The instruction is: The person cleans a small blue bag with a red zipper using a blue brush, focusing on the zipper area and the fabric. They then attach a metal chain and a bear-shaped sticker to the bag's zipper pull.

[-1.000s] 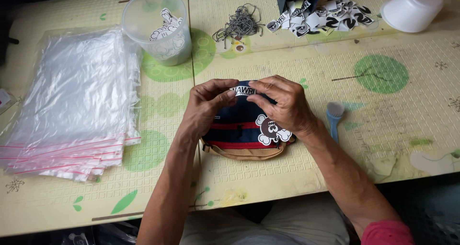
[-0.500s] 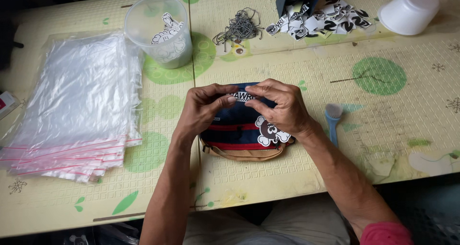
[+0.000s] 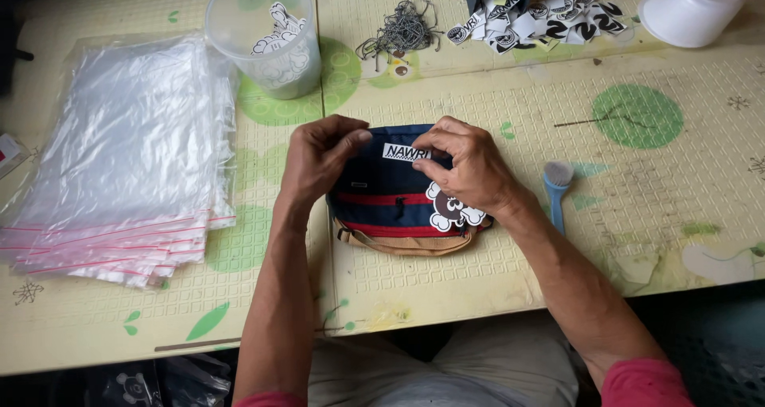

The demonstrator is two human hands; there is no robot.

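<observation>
Overhead, the head view shows a yellow padded mat (image 3: 510, 295) with green dots covering the table; its near edge runs just in front of the person's lap. A stack of clear bags (image 3: 119, 160) fills the left side, and bare mat lies open to the right past a blue brush (image 3: 556, 188). At centre lies a navy pouch (image 3: 390, 196) with red stripes. Both hands rest on its top edge: the left hand (image 3: 319, 156) and right hand (image 3: 466, 164) each pinch an end of a small white label (image 3: 405, 152), fingers pressed together.
</observation>
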